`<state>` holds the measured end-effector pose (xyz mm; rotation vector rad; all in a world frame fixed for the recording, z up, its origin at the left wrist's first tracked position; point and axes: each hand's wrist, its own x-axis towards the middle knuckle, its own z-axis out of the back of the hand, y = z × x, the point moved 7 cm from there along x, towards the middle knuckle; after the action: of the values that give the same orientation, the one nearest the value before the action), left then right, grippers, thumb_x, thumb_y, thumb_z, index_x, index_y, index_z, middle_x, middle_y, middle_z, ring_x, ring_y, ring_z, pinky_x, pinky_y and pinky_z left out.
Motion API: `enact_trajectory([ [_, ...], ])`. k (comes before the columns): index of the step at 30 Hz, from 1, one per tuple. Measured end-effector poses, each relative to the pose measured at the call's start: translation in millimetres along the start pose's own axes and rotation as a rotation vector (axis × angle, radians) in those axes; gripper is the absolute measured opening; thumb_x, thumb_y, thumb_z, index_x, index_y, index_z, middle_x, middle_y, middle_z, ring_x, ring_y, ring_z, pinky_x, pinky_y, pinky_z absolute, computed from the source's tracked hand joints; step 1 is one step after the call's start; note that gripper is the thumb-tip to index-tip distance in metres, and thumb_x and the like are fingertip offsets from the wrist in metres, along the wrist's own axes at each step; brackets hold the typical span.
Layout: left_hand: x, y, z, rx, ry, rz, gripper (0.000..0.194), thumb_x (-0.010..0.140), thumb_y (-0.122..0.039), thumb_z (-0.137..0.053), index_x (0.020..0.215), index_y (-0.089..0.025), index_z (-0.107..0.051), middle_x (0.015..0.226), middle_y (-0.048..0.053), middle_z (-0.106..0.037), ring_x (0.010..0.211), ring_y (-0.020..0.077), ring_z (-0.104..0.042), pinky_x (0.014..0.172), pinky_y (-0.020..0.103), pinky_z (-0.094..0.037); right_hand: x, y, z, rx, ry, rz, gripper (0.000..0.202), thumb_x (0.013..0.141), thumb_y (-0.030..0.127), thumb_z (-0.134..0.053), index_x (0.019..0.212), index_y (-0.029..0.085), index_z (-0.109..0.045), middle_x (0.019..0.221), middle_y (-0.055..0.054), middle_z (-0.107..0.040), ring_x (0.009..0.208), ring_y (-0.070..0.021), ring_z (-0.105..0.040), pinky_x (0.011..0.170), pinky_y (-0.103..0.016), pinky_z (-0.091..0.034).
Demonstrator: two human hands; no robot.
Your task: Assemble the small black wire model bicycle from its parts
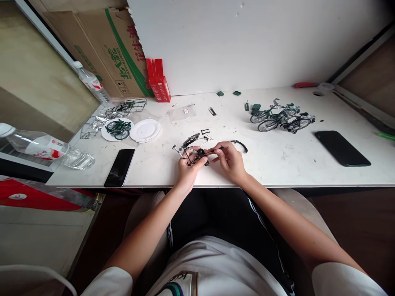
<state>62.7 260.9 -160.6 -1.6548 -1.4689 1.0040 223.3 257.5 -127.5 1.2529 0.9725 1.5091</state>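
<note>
Near the table's front edge, my left hand (189, 170) is closed around a partly built model bicycle (189, 144), black with silver handlebars. My right hand (230, 162) pinches a small dark part (218, 150) against the model's rear end; its exact kind is hidden by the fingers. Just behind my right hand lies a curved black strip (241, 144), perhaps a mudguard. Behind the model, a small black bracket-like piece (205, 131) and thin bits rest on the table.
Finished model bicycles (279, 117) stand at the right, beside a black phone (342, 148). At left are another phone (120, 167), paper plates (145, 130), part frames (131, 106) and a plastic bottle (46, 148). A red box (159, 84) stands at the back.
</note>
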Motion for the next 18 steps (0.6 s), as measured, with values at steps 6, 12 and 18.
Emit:
enact_trajectory([
  [6,-1,-1,-1.4,-0.008,0.010,-0.017,0.052,0.071,-0.027,-0.096,0.113,-0.022,-0.065,0.116,0.009,-0.081,0.121,0.0293,-0.076,0.113,0.050,-0.054,-1,0,1,-0.079,0.006,0.032,0.045,0.103,0.073,-0.053,0.116,0.030,-0.058,0.118,-0.011,-0.076,0.101,-0.0261,-0.077,0.087,-0.043,-0.064],
  [12,-2,-2,-1.1,-0.002,-0.005,-0.039,0.049,0.073,-0.026,-0.094,0.113,-0.021,-0.065,0.116,0.009,-0.081,0.113,0.0270,-0.078,0.108,0.046,-0.057,-1,8,6,-0.263,0.063,0.132,0.042,0.109,0.065,-0.047,0.119,0.028,-0.063,0.119,-0.010,-0.077,0.095,-0.0235,-0.078,0.083,-0.039,-0.064],
  [18,-3,-5,-3.4,0.101,0.004,-0.134,0.047,0.076,-0.028,-0.093,0.113,-0.020,-0.065,0.111,0.010,-0.082,0.109,0.0262,-0.079,0.101,0.042,-0.061,1,40,15,-0.514,0.070,0.474,0.027,0.111,0.048,-0.055,0.106,0.024,-0.067,0.092,-0.006,-0.078,0.071,-0.0188,-0.072,0.067,-0.032,-0.054],
])
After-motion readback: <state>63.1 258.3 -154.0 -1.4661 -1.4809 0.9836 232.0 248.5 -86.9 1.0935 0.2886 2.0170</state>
